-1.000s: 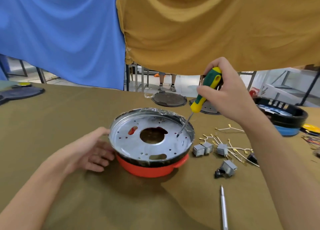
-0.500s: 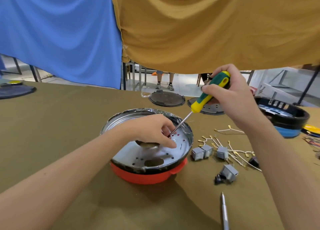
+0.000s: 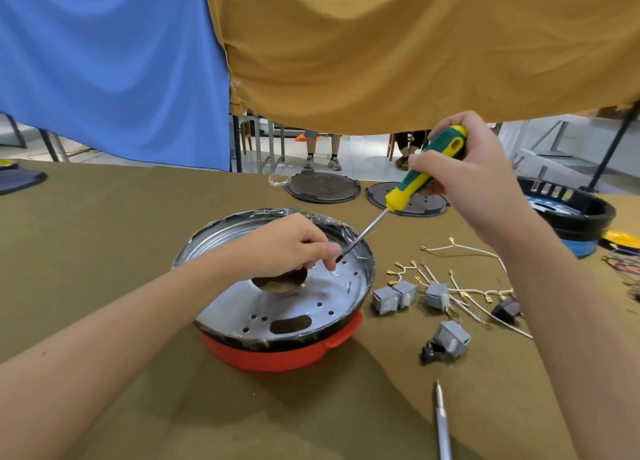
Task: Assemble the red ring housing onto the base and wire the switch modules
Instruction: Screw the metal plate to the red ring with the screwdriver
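We're gripping the screwdriver [image 3: 424, 177] in our right hand [image 3: 474, 182], tip angling down into the metal base [image 3: 277, 307], which is sitting on the red ring [image 3: 277, 354] mid-table. Our left hand [image 3: 291, 248] is curling over the tip, fingers bunched; can't tell if it's pinching anything. Switches [image 3: 394, 297] and wires [image 3: 464, 251] are lying just right of it.

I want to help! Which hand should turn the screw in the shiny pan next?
The right hand, probably. It already grips the screwdriver, whose tip sits at the pan's far holes. The left hand's fingers are busy at that tip.
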A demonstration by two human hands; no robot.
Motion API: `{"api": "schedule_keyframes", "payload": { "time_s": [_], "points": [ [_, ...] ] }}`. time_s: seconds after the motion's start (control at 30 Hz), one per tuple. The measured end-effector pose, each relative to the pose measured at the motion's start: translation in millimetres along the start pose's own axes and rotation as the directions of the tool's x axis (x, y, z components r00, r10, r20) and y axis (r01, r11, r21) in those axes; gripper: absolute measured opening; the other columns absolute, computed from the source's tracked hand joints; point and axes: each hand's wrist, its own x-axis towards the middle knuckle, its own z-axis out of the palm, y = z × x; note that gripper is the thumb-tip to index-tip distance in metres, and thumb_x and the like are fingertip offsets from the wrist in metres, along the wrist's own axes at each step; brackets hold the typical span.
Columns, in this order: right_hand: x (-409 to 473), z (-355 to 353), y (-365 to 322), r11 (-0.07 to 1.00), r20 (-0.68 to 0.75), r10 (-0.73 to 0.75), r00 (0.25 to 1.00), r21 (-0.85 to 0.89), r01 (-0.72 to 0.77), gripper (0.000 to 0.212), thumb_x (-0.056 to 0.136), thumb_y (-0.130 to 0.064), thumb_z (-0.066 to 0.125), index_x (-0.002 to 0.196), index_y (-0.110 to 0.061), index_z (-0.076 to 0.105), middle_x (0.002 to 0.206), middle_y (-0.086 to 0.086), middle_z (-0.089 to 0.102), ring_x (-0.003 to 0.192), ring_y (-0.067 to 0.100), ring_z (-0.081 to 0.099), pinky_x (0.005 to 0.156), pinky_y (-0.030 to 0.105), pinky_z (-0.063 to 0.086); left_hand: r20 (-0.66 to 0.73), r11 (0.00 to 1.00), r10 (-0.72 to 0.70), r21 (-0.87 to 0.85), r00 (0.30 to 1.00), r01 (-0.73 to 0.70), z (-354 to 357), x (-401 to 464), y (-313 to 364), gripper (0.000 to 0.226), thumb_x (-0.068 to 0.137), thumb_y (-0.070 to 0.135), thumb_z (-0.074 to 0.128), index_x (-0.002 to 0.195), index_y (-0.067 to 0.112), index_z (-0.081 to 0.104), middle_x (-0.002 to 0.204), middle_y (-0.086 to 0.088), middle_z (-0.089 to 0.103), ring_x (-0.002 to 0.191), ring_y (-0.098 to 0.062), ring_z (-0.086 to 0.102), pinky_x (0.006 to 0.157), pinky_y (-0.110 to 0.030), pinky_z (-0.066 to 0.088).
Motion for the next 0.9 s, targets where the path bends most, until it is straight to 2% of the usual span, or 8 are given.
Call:
{"api": "schedule_keyframes", "payload": {
  "time_s": [0.1,0.2,0.27,0.4,0.57,0.7,0.9],
  "points": [
    [-0.4,0.8,2.0,1.000,-0.021,0.008,1.000,-0.009,-0.008,0.029,0.083,-0.016,0.071,0.103,-0.015,0.051,0.085,0.007,0.051,0.076,0.025,0.064,0.058,0.026,0.058,0.066,0.973,-0.084,-0.212,0.994,0.096,-1.3,-2.4,-3.7,0.032,0.103,0.028,0.049,0.092,0.020,0.077,0.062,0.012,0.053,0.057,-0.006,0.050,0.058,-0.015,0.047],
    [-0.3,0.1,3.1,1.000,-0.043,0.017,0.999,-0.007,-0.017,0.029,0.083,-0.015,0.071,0.103,-0.015,0.050,0.086,0.007,0.051,0.076,0.024,0.064,0.059,0.028,0.059,0.177,0.875,-0.129,-0.442,0.976,0.196,-3.8,-4.3,-7.4,0.029,0.104,0.013,0.045,0.108,0.009,0.074,0.078,0.005,0.063,0.069,-0.005,0.057,0.067,-0.014,0.050],
    [0.5,-0.8,3.7,0.999,-0.053,0.032,0.998,0.010,-0.031,0.028,0.084,-0.015,0.070,0.101,-0.016,0.049,0.086,0.008,0.050,0.076,0.024,0.064,0.060,0.030,0.059,0.178,0.817,-0.146,-0.533,0.973,0.220,-7.3,-4.6,-9.3,0.026,0.101,0.002,0.048,0.110,0.005,0.072,0.085,-0.001,0.069,0.076,-0.008,0.063,0.071,-0.015,0.052],
    [1.8,-1.7,3.8,0.994,-0.055,0.067,0.996,0.088,-0.062,0.026,0.083,-0.015,0.071,0.098,-0.019,0.050,0.089,0.008,0.051,0.080,0.026,0.065,0.062,0.029,0.059,0.126,0.756,-0.199,-0.611,0.972,0.234,-11.3,-5.1,-12.3,0.019,0.095,-0.002,0.056,0.105,0.003,0.071,0.094,-0.008,0.076,0.082,-0.013,0.071,0.070,-0.018,0.055],
    [2.8,-1.3,4.9,0.987,-0.049,0.074,0.996,0.147,-0.066,0.025,0.082,-0.015,0.071,0.094,-0.022,0.051,0.088,0.007,0.051,0.076,0.021,0.066,0.065,0.036,0.059,0.178,0.680,-0.217,-0.678,0.960,0.279,-9.2,-5.6,-13.0,0.012,0.098,0.002,0.053,0.103,0.002,0.064,0.091,-0.009,0.076,0.078,-0.013,0.071,0.066,-0.018,0.055],
    [3.5,-2.2,4.8,0.975,-0.057,0.084,0.995,0.210,-0.070,0.025,0.079,-0.017,0.070,0.094,-0.021,0.051,0.092,0.011,0.051,0.077,0.020,0.067,0.067,0.040,0.059,0.223,0.657,-0.218,-0.686,0.950,0.312,-8.4,-7.3,-12.4,0.013,0.099,-0.001,0.049,0.101,0.005,0.060,0.095,-0.011,0.075,0.077,-0.013,0.071,0.066,-0.019,0.056],
    [2.4,1.0,6.6,0.978,-0.044,0.082,0.996,0.194,-0.072,0.025,0.083,-0.015,0.071,0.096,-0.021,0.050,0.093,0.011,0.053,0.075,0.019,0.069,0.065,0.034,0.060,0.270,0.646,-0.179,-0.693,0.946,0.320,-8.7,-8.1,-9.9,0.013,0.098,-0.004,0.049,0.104,0.003,0.057,0.102,-0.015,0.074,0.083,-0.017,0.071,0.071,-0.021,0.058]
  ]
}}
